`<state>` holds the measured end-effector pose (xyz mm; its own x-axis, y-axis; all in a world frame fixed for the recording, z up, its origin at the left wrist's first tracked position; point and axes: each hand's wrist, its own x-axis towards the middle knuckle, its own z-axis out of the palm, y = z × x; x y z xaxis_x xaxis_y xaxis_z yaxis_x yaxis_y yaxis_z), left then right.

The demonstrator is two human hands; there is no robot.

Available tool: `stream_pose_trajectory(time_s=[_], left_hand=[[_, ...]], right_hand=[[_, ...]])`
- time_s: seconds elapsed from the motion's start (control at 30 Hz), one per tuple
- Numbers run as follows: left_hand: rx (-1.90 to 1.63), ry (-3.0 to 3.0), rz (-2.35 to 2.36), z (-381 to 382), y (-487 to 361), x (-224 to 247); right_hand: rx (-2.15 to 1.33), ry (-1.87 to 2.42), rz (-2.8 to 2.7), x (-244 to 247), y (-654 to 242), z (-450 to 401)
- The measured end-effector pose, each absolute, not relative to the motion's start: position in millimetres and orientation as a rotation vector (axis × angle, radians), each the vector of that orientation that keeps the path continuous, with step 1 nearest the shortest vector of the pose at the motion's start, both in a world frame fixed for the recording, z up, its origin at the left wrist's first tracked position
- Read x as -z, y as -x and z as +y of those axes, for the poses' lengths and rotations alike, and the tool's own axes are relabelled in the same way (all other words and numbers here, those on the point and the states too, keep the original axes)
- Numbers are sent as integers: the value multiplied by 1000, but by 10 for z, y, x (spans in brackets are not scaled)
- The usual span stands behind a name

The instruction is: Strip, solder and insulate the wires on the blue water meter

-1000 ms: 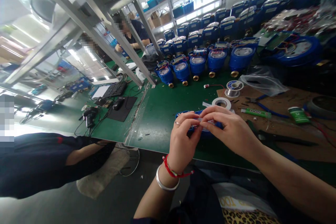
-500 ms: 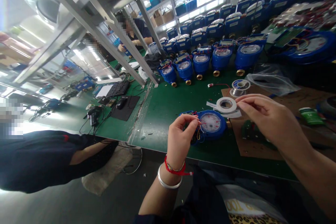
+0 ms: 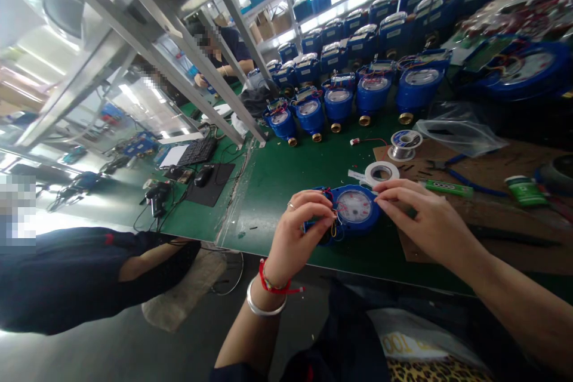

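Note:
A blue water meter (image 3: 357, 210) with a round dial lies face up on the green bench. Over its left end, where thin coloured wires (image 3: 333, 228) stick out, my left hand (image 3: 301, 230) is closed in a pinch on the wire ends. My right hand (image 3: 430, 224) reaches in from the right, thumb and forefinger pressed together above the meter's right rim. Whatever is between those fingertips is too small to make out. Just behind them rests a roll of white tape (image 3: 369, 174), and a solder spool (image 3: 405, 144) stands farther back.
Several blue meters (image 3: 339, 104) stand in rows at the back. On the brown board (image 3: 416, 250) are pliers (image 3: 477, 182), a green battery-like cylinder (image 3: 447, 187) and a green-labelled jar (image 3: 526, 191). Leftward are a mouse (image 3: 203, 175), a keyboard (image 3: 197, 152) and a co-worker's arm (image 3: 152, 256).
My right hand has moved left from beside the tape roll to the meter's right rim, uncovering the pliers and green cylinder. My left hand stays at the wires, shifted slightly.

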<state>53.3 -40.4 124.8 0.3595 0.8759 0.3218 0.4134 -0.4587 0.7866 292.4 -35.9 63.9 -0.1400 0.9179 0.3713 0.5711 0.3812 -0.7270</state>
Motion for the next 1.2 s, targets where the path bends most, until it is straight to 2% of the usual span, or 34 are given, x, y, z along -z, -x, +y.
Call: stream_pose_trajectory(time_s=[0.2,0.4,0.63,0.7,0.9,1.2], left_hand=[[-762,-2419,1080,-393,-362,-1313],[-901,-2375,1063,-375,-461,-1223],[-967,-2200,1159,-306,-530,-1111],[-970,-2191,1208,-308,-550,-1110],[-947,-2205,1318,-365,-641,-1160],[-936,-2012,1493,-436,-710,-1164]], right_hand=[[-497,1285,-1818,-527,-2893,-397],[-389,1376,-1749,-554,-3148,-437],[195,1831,-1355,-222,-4334,-590],[253,1946,-1298,-73,-4713,-634],[23,2140,-1249,143,-5184,-478],[-55,2163,-1068,-104,-4946,-433]])
